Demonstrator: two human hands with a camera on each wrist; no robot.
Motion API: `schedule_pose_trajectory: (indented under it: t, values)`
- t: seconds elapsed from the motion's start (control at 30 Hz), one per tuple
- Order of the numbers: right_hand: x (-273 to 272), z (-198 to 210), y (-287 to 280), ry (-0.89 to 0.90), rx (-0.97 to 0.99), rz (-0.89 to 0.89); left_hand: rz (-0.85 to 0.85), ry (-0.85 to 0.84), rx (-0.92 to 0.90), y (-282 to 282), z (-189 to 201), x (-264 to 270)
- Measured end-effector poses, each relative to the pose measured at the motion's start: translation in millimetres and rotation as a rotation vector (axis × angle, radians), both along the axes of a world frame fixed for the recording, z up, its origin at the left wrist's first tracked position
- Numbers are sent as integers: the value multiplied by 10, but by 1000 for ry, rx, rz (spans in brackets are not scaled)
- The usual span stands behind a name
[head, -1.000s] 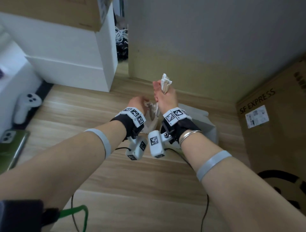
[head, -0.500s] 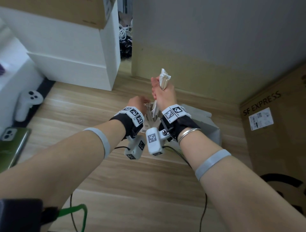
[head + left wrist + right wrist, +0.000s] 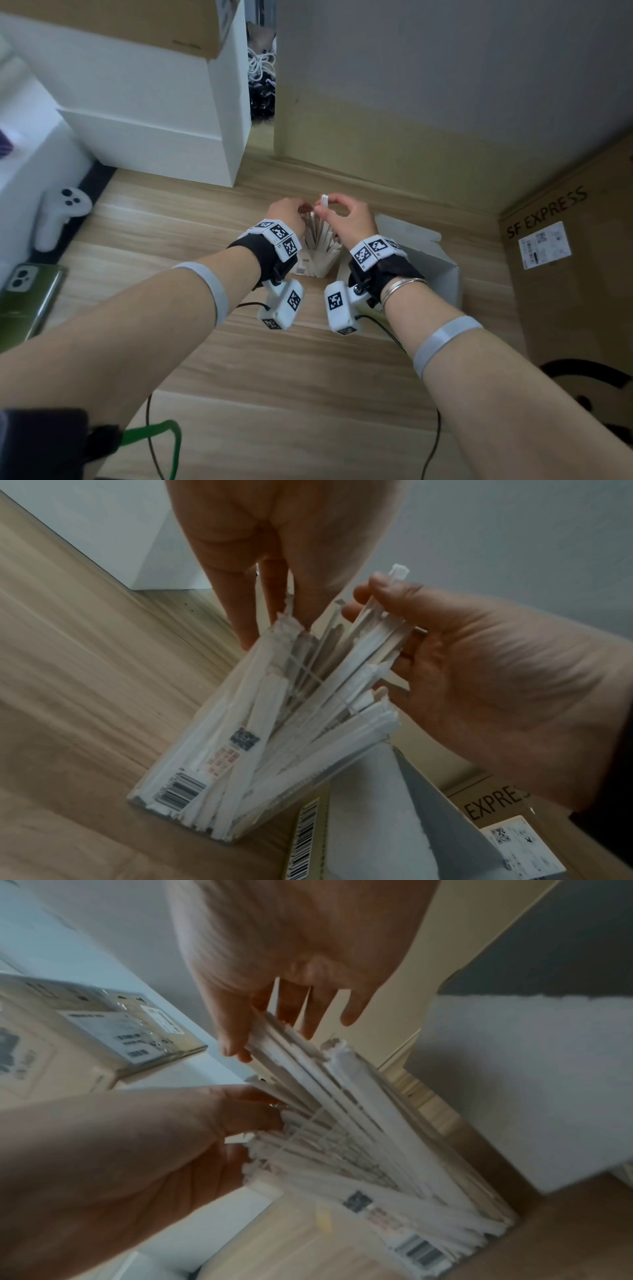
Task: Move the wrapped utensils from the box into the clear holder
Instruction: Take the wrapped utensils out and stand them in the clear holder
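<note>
A clear holder [image 3: 317, 265] stands on the wooden floor, packed with several white paper-wrapped utensils [image 3: 308, 696]. My right hand [image 3: 325, 210] pinches a small bundle of wrapped utensils [image 3: 324, 200] by its top end, and the bundle's lower part is down among those in the holder. In the right wrist view its thumb and fingers [image 3: 236, 1042] squeeze that bundle [image 3: 274, 1042]. My left hand [image 3: 301, 210] lies with fairly straight fingers [image 3: 246, 620] against the tops of the utensils on the holder's left side. The white box [image 3: 428, 260] sits open just right of the holder, its inside hidden.
A large brown SF Express carton [image 3: 565, 274] fills the right side. White cabinets [image 3: 154, 137] stand at the back left, a white controller [image 3: 58, 212] and a green phone [image 3: 27, 294] lie on the left. A wall [image 3: 411, 102] closes the back.
My right hand has come down from above the holder and lowered its bundle in among the others. The left hand has stayed at the holder's top.
</note>
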State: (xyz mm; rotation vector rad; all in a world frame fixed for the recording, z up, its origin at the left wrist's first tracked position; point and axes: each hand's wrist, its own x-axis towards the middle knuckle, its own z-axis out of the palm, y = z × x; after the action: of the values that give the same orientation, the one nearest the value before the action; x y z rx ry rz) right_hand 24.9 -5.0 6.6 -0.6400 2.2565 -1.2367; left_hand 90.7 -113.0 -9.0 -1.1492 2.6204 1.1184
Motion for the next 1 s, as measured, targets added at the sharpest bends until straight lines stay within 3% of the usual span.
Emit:
schedule_pose_trajectory:
  t: [0.23, 0.47, 0.77, 1.0]
  values:
    - [-36, -135, -35, 63, 352, 161, 26, 26, 2, 11, -12, 3]
    - [-55, -23, -18, 172, 223, -7, 60, 13, 6, 93, -1, -39]
    - [-20, -197, 62, 208, 480, 146, 39, 2, 18, 156, -12, -54]
    - [-117, -96, 121, 206, 207, -4, 118, 49, 15, 236, 19, -89]
